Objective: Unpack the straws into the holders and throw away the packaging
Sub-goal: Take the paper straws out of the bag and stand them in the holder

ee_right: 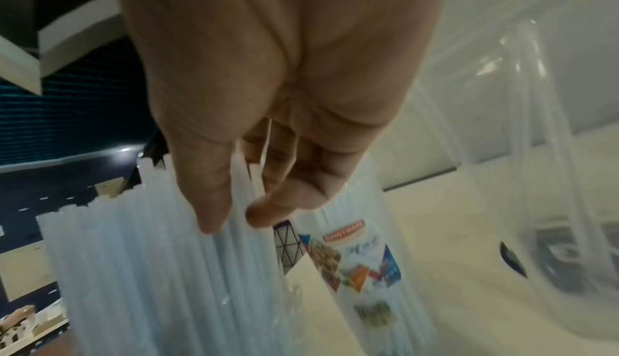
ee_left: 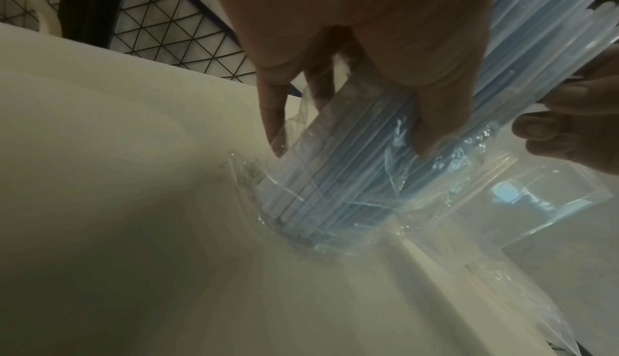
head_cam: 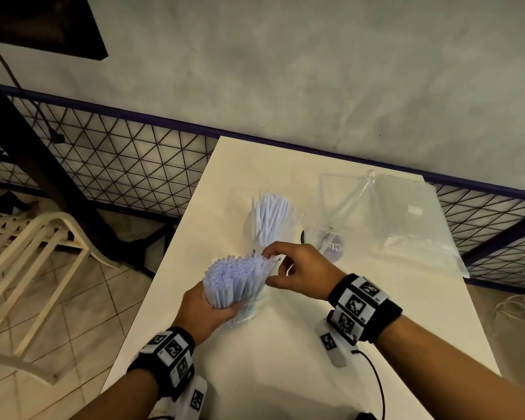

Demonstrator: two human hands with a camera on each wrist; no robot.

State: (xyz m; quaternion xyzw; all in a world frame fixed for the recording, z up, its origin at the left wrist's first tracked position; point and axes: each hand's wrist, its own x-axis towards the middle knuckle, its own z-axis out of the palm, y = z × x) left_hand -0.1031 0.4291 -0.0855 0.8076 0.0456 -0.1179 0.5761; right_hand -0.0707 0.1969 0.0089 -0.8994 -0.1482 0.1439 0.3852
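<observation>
My left hand (head_cam: 222, 310) grips a bundle of pale straws (head_cam: 237, 277) low down, where clear packaging (ee_left: 335, 218) still wraps its foot. In the left wrist view the foot of the bundle rests on the white table (ee_left: 117, 203). My right hand (head_cam: 272, 266) reaches over the top right of the bundle, and its thumb and fingers pinch a few straws (ee_right: 242, 184). Behind the hands stands a clear holder (head_cam: 270, 225) full of straws. A second clear holder (head_cam: 331, 244) with a purple label stands to its right; what it holds is unclear.
Clear plastic bags (head_cam: 406, 213) lie on the far right of the table (head_cam: 285, 359). The table's left edge runs close to my left hand, with a tiled floor and a white plastic chair (head_cam: 37, 247) beyond. A wire mesh fence (head_cam: 119, 165) and a wall stand behind.
</observation>
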